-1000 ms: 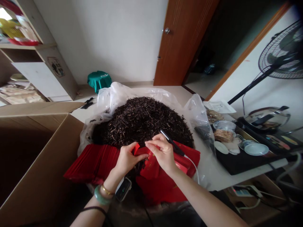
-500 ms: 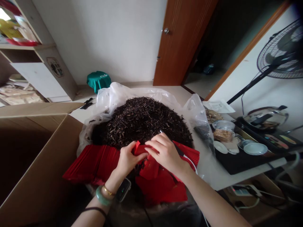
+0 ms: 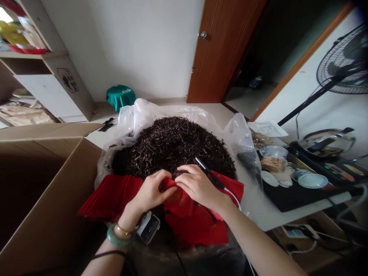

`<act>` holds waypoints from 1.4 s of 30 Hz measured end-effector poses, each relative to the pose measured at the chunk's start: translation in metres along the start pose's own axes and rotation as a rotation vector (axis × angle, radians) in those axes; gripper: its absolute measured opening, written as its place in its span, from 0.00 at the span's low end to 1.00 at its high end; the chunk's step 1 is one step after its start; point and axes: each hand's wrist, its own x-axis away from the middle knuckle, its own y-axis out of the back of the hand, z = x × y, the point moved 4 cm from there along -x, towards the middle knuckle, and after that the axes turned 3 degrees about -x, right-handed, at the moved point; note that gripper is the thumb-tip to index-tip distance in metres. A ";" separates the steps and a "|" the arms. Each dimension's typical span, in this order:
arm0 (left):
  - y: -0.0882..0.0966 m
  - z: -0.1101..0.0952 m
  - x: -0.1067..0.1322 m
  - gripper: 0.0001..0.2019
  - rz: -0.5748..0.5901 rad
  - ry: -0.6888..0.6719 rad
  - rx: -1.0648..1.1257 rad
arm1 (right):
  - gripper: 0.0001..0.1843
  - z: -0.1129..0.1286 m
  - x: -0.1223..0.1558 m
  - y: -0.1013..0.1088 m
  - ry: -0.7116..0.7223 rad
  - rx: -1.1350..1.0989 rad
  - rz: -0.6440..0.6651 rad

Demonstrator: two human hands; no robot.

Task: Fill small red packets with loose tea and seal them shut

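1. Toward six o'clock from centre, the left hand (image 3: 151, 190) and right hand (image 3: 199, 186) are holding a small red packet (image 3: 169, 184), each grip nearly closed on it.
2. Dark tea leaves (image 3: 178, 143) are lying heaped at twelve.
3. The packet is probably feeling light, soft, creasable; its edges are likely offering best hold.

White wall (image 3: 138, 50), seemingly unlit doorway (image 3: 273, 50)

A red packet (image 3: 169, 183), partly hidden, is held up; dark leaves (image 3: 181, 140) mound beyond.
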 end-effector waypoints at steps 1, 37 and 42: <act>0.003 0.000 0.000 0.06 0.014 -0.001 -0.013 | 0.06 0.001 0.000 0.001 0.021 -0.029 -0.016; -0.003 -0.001 0.006 0.09 -0.171 -0.106 -0.034 | 0.13 0.004 -0.001 0.005 -0.035 0.090 0.056; -0.010 -0.002 0.006 0.08 -0.138 -0.097 -0.009 | 0.15 0.005 -0.001 0.004 -0.024 0.146 0.089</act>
